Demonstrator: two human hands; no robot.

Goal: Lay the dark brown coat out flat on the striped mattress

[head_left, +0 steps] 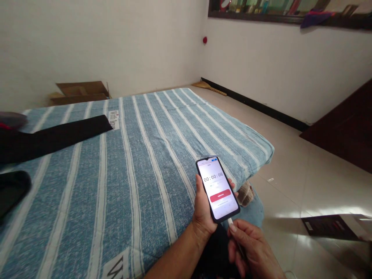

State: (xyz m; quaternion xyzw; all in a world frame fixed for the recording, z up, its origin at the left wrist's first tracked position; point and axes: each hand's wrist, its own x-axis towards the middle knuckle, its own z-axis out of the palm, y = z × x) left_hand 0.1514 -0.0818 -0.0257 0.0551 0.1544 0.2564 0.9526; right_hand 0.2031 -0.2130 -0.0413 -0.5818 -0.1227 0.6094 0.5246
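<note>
Black-edged, rectangular smartphone [217, 188] with a lit screen reading 00:00:06, held in the left hand [202, 209], thumb and fingers clamped on its opposite long edges. Below these fingers, the right hand [250, 243] pinches a slim white plug [230, 221] at the phone's lower edge; whether it is seated cannot be told. Left of and beyond the fingers spreads a blue, white-striped cloth [151, 174]; farther left lies a long black fabric piece [69, 135].
</note>
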